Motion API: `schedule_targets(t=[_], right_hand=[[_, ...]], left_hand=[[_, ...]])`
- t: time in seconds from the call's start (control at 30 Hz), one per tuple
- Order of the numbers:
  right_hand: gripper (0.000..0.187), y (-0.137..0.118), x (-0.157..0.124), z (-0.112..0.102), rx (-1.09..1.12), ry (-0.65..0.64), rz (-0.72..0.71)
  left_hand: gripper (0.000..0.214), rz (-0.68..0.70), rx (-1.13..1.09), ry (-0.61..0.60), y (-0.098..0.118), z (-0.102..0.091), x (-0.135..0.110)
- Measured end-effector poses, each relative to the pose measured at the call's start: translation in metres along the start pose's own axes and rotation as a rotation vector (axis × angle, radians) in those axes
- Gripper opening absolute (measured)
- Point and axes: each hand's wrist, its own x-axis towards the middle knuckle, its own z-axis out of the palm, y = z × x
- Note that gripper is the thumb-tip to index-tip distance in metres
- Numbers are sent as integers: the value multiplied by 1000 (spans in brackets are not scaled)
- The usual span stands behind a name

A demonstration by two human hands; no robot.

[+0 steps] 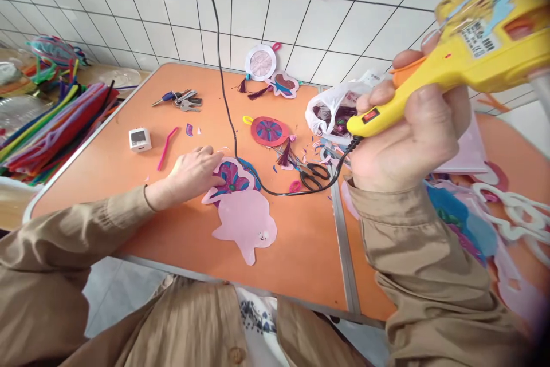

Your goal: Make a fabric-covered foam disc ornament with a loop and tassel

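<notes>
My right hand is wrapped round the handle of a yellow glue gun, raised above the table's right side. Its black cord hangs from the handle's end and loops across the table. At the centre left, my left hand is closed at the left edge of a purple and blue flower-patterned cutout, thumb pressed on it. Just below this piece, partly overlapping it, lies a pale pink animal-shaped cutout. A blue piece shows behind the patterned one.
Black-handled scissors, paper scraps and a red round ornament lie mid-table. Keys, a white charger and a pink pipe cleaner are left. A plastic bag stands behind; colourful pipe cleaners lie far left.
</notes>
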Motion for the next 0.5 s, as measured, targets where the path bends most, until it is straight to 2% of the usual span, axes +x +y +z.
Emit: schedule_targets(t=[0.07, 0.17, 0.3, 0.37, 0.4, 0.5], right_hand=[[21, -5, -1, 2, 11, -5, 9], [19, -12, -1, 3, 36, 3, 31], [18, -16, 1, 2, 42, 19, 33], [20, -16, 1, 2, 74, 22, 41], [19, -16, 0, 3, 90, 20, 48], [18, -14, 0, 5, 78, -4, 66]], left_hand=[[55, 8, -68, 15, -4, 3, 5], [52, 30, -105, 29, -8, 4, 6], [34, 40, -91, 180, 4, 1, -12], [32, 65, -96, 137, 13, 0, -23], [32, 109, -82, 77, 17, 0, -27], [22, 156, -33, -2, 25, 6, -32]])
